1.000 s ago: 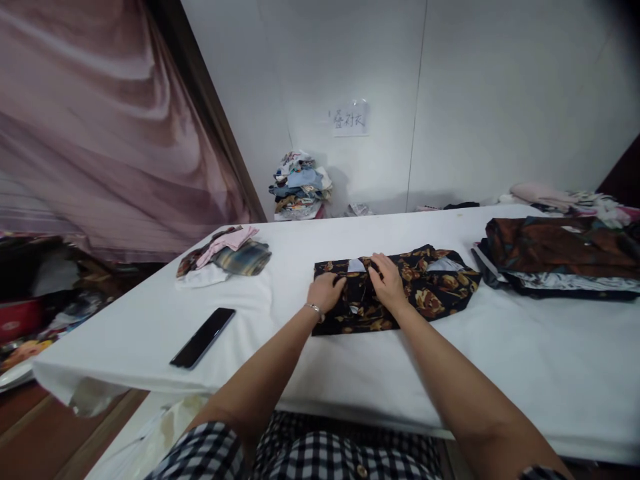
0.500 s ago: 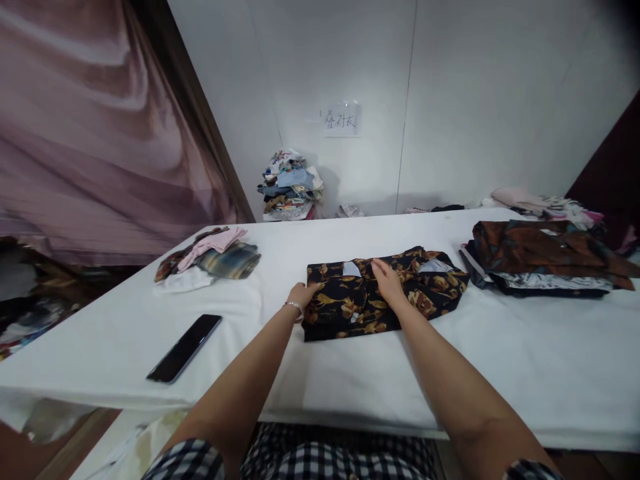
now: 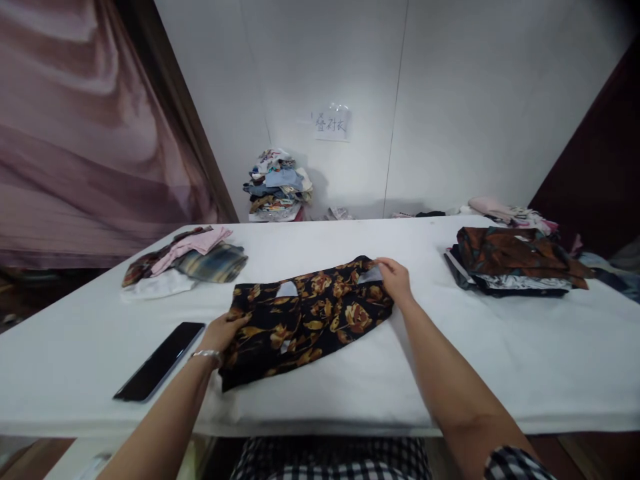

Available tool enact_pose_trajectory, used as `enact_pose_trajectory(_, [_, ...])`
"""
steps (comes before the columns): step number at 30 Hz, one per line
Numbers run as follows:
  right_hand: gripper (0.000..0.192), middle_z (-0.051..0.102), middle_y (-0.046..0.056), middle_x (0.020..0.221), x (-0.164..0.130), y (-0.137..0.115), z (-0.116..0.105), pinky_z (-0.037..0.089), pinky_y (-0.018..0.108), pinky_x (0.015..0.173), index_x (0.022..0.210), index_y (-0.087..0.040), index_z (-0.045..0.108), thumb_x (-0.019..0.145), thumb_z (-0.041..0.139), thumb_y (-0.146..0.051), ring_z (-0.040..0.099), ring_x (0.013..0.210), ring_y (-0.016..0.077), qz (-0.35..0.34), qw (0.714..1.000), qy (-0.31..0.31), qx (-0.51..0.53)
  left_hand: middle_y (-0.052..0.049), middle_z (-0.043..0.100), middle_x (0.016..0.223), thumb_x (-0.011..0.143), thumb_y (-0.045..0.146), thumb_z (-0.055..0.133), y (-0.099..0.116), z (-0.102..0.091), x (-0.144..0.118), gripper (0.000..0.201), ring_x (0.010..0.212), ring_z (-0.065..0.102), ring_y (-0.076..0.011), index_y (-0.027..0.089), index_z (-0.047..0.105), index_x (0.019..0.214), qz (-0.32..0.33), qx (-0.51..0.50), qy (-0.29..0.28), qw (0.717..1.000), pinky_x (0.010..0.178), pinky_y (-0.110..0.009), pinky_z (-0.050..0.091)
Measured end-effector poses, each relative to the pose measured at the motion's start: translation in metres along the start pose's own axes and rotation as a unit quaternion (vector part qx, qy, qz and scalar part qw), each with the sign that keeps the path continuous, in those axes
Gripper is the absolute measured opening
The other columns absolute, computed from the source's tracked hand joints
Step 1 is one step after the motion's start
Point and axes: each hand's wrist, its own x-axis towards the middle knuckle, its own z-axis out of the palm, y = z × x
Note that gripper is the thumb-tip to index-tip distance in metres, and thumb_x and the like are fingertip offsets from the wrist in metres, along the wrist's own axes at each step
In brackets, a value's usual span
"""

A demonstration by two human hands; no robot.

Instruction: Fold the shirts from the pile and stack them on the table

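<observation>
A black shirt with a golden-brown floral print [image 3: 320, 310] lies folded into a long shape on the white-covered table, its left end nearer to me. My left hand [image 3: 223, 333], with a bracelet at the wrist, grips the shirt's left edge, thumb on top. At the far right end my right hand [image 3: 395, 277] pinches the shirt's upper corner. Pale patches of white show through gaps in the folded cloth.
A phone [image 3: 160, 362] lies left of my left hand. Beyond it sit loose clothes [image 3: 213, 262]. A stack of folded shirts [image 3: 515, 257] stands at the right. A tall clothes heap [image 3: 280, 187] rises by the wall, below a paper sign [image 3: 333, 125].
The shirt has shifted left and toward me, its left end most. My right hand has gone from resting on the middle of the shirt to pinching its right end. My left hand keeps its grip.
</observation>
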Motion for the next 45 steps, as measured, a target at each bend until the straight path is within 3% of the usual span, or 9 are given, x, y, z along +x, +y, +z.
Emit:
enact_pose_trajectory(3, [0.037,0.073,0.011,0.102,0.013,0.012,-0.016,0.049,0.038,0.094,0.099,-0.013,0.070,0.078,0.052,-0.038,0.065,0.100,0.0232,0.104,0.993,0.047,-0.028,-0.005,0.074,0.075,0.071,0.034,0.067,-0.022,-0.005,0.001,0.015,0.081,0.070,-0.0255,0.019,0.068,0.076,-0.020,0.017,-0.001,1.000,0.070,-0.030,0.051])
enact_pose_trajectory(6, [0.038,0.074,0.011,0.093,0.023,0.015,-0.016,0.055,0.038,0.081,0.104,-0.012,0.069,0.074,0.057,-0.032,0.068,0.086,0.0238,0.167,0.984,-0.007,-0.062,-0.007,0.075,0.079,0.072,0.037,0.064,-0.029,0.001,0.007,0.020,0.081,0.070,-0.0264,0.020,0.068,0.083,0.002,0.062,0.000,0.998,0.069,-0.030,0.050])
enact_pose_trajectory(15, [0.057,0.073,0.011,0.086,0.048,-0.004,0.046,0.051,0.030,0.047,0.128,-0.011,0.057,0.072,0.064,-0.017,0.060,0.046,0.0162,0.247,0.944,-0.162,-0.144,-0.013,0.075,0.095,0.077,0.047,0.052,-0.036,0.002,0.021,0.037,0.091,0.068,-0.0325,0.019,0.068,0.095,0.082,0.207,-0.013,0.975,0.073,-0.034,0.048])
enact_pose_trajectory(20, [0.027,0.072,0.009,0.073,0.047,-0.007,0.069,0.050,0.027,0.052,0.100,-0.013,0.070,0.075,0.060,-0.015,0.063,0.051,0.0170,0.251,0.935,-0.171,-0.186,-0.011,0.075,0.091,0.077,0.049,0.052,-0.039,0.001,0.022,0.036,0.088,0.069,-0.0306,0.020,0.067,0.092,0.078,0.189,-0.025,0.978,0.071,-0.032,0.048])
enact_pose_trajectory(25, [0.018,0.070,0.010,0.068,0.049,-0.002,0.062,0.051,0.029,0.059,0.088,-0.012,0.071,0.076,0.057,-0.018,0.066,0.059,0.0205,0.237,0.928,-0.159,-0.238,-0.008,0.075,0.089,0.075,0.049,0.056,-0.043,-0.001,0.024,0.032,0.090,0.068,-0.0290,0.022,0.067,0.088,0.065,0.132,-0.043,0.988,0.074,-0.031,0.048])
enact_pose_trajectory(30, [0.037,0.072,0.011,0.084,0.043,-0.005,0.057,0.053,0.032,0.066,0.113,-0.013,0.066,0.082,0.055,-0.032,0.066,0.063,0.0193,0.188,0.934,-0.161,-0.256,-0.004,0.076,0.085,0.071,0.045,0.062,-0.040,-0.005,0.023,0.024,0.088,0.069,-0.0289,0.023,0.067,0.080,0.055,0.063,-0.056,0.995,0.074,-0.031,0.049])
enact_pose_trajectory(36, [0.058,0.072,0.006,0.088,0.036,-0.010,0.089,0.055,0.028,0.060,0.137,-0.017,0.049,0.080,0.056,-0.026,0.065,0.058,0.0147,0.161,0.944,-0.175,-0.231,-0.003,0.076,0.082,0.071,0.046,0.061,-0.040,-0.006,0.020,0.026,0.087,0.069,-0.0288,0.023,0.068,0.081,0.053,0.046,-0.058,0.996,0.073,-0.031,0.049])
enact_pose_trajectory(40, [0.053,0.072,0.007,0.101,0.036,-0.010,0.111,0.057,0.028,0.067,0.139,-0.016,0.046,0.086,0.042,-0.022,0.069,0.075,0.0152,0.147,0.947,-0.165,-0.231,-0.003,0.076,0.084,0.071,0.047,0.060,-0.043,-0.005,0.021,0.027,0.088,0.069,-0.0280,0.023,0.068,0.083,0.056,0.040,-0.060,0.996,0.074,-0.030,0.049])
enact_pose_trajectory(45, [0.044,0.072,0.009,0.105,0.036,-0.011,0.115,0.053,0.034,0.086,0.117,-0.016,0.065,0.074,0.056,-0.016,0.068,0.095,0.0227,0.125,0.920,-0.202,-0.311,-0.002,0.076,0.084,0.072,0.047,0.060,-0.043,-0.007,0.019,0.027,0.089,0.069,-0.0276,0.024,0.067,0.083,0.055,0.036,-0.066,0.996,0.073,-0.029,0.049])
